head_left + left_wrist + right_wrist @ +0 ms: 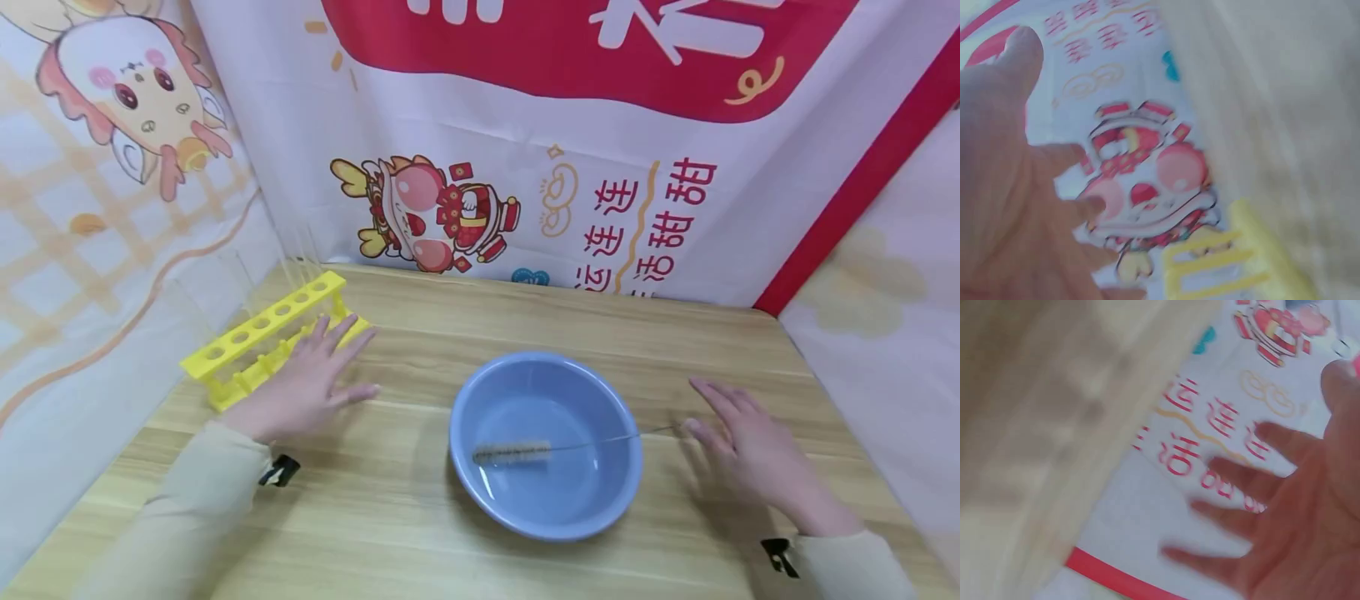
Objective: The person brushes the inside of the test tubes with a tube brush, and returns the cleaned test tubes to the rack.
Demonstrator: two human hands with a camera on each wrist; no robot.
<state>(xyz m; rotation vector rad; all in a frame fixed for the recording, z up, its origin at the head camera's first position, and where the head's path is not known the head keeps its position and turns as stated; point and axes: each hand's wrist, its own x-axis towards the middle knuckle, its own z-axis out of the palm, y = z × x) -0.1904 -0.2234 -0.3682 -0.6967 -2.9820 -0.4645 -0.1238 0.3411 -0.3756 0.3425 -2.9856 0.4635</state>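
Note:
In the head view a yellow test tube rack (251, 331) stands at the left with several faint clear test tubes (238, 277) in it. My left hand (303, 383), fingers spread, hovers at the rack's near right side; contact cannot be made out. A blue basin (558, 496) sits mid-table. Inside it lies a bristled test tube brush (517, 452), its thin wire handle reaching over the right rim. Beside the wire's end is my right hand (757, 454), fingers extended and holding nothing. Both wrist views show spread fingers; part of the rack (1272, 250) appears in the left one.
The wood-grain table (390, 525) is bounded by a printed cloth (480, 125) behind it. Other cloth panels hang at the left (82, 250) and right (892, 333) sides.

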